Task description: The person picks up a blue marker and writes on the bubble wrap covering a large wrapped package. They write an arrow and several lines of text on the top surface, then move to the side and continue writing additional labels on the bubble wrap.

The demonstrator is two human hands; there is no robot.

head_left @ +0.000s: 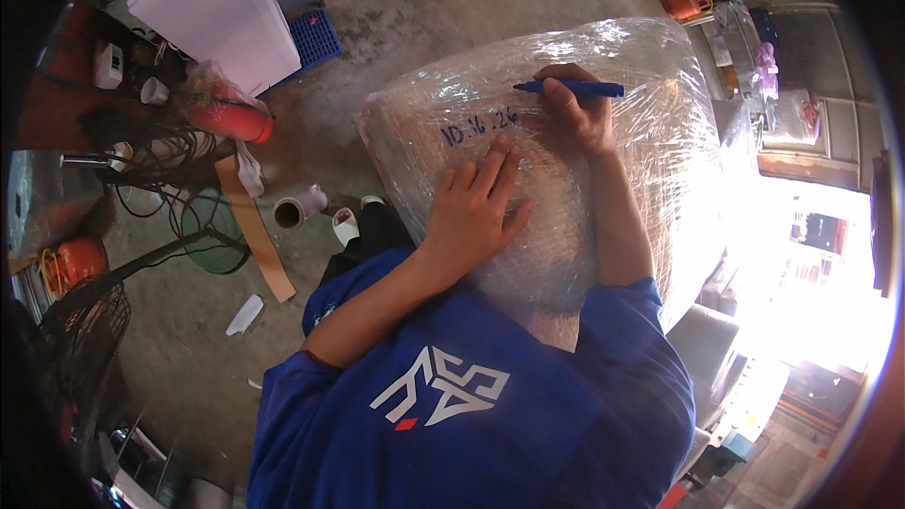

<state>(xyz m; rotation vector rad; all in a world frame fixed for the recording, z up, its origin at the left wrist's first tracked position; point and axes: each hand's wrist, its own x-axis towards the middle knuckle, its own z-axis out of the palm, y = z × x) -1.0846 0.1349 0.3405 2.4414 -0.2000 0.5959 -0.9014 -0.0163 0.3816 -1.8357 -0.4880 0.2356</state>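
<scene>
large film-wrapped bundle (551, 179): centre to upper right of the view, beneath both hands. left hand (478, 198): laid palm-down on the bundle, fingers somewhat apart. right hand (580, 115): fingers clamped on blue marker (596, 90), its tip pointing left; tip contact, cannot tell. dark handwritten marks (479, 127): on the bundle, just beyond the left hand.

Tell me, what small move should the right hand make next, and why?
Probably set the tip of the blue marker to the clear wrap near the blue writing: the right hand holds the marker with its tip just above the writing's end, while the left hand lies on the wrap below. Whether it already touches is unclear.
</scene>
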